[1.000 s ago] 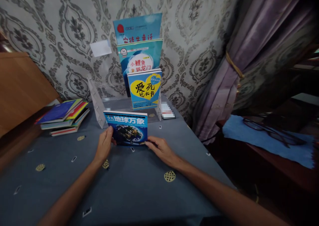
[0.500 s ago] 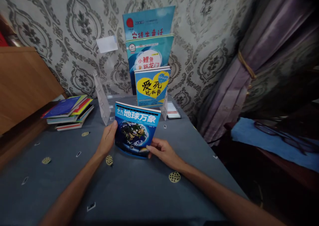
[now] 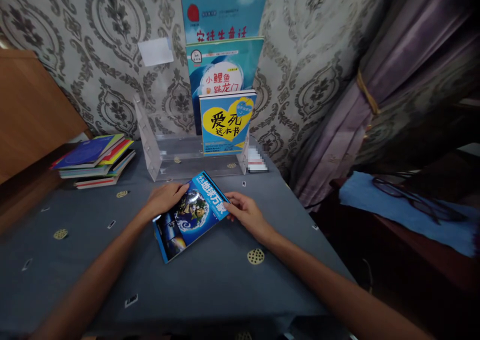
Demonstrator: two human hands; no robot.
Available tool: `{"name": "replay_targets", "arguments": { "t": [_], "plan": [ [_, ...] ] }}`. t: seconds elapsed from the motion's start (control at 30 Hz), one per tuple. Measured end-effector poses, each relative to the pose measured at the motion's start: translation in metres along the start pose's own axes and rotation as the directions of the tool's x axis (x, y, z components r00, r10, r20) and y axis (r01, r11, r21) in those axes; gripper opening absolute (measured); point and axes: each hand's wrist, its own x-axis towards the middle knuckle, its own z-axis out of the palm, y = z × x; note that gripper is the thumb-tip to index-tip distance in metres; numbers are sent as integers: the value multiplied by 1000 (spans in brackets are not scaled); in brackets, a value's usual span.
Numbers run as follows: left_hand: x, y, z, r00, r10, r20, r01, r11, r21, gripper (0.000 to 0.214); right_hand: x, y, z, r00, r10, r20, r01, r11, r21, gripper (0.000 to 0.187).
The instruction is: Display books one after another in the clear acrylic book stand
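Note:
A blue book with an Earth picture (image 3: 189, 215) lies turned at an angle on the grey-blue tablecloth (image 3: 210, 280). My left hand (image 3: 164, 198) rests on its upper left edge with fingers curled over it. My right hand (image 3: 245, 213) grips its right corner. Just behind stands a clear acrylic book rack (image 3: 165, 155) holding three upright books: a yellow-heart one (image 3: 226, 123) in front, a teal one (image 3: 219, 72) behind it, and a blue one (image 3: 223, 12) at the back.
A stack of several colourful books (image 3: 95, 160) lies at the left near a wooden board (image 3: 30, 110). Patterned wallpaper is behind. A purple curtain (image 3: 356, 95) hangs at the right, with a blue cloth and eyeglasses (image 3: 412, 200) on a dark side table.
The Earth book stood upright in both hands before; now it is tipped down and rotated, lying nearly flat on the cloth. Both hands stayed on it.

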Motion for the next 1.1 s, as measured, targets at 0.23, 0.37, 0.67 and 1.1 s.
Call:
{"name": "replay_targets", "arguments": {
  "t": [0.23, 0.37, 0.67, 1.1],
  "plan": [
    [-6, -3, 22, 964, 185, -192, -200, 978, -58, 32, -6, -12, -7, 998, 1, -64, -46, 716, -697, 26],
    [-8, 3, 38, 893, 378, -242, -404, 913, -64, 29, -7, -19, -7, 997, 16, -69, -66, 545, -836, 27],
    [-13, 12, 63, 838, 474, -270, -456, 880, 132, 40, 28, -3, -4, 914, -274, 299, 400, 488, -776, 35],
    [-12, 11, 64, 844, 475, -248, -452, 880, 146, 41, 71, 19, -8, 912, -269, 311, 408, 500, -764, 41]
  ]
}}
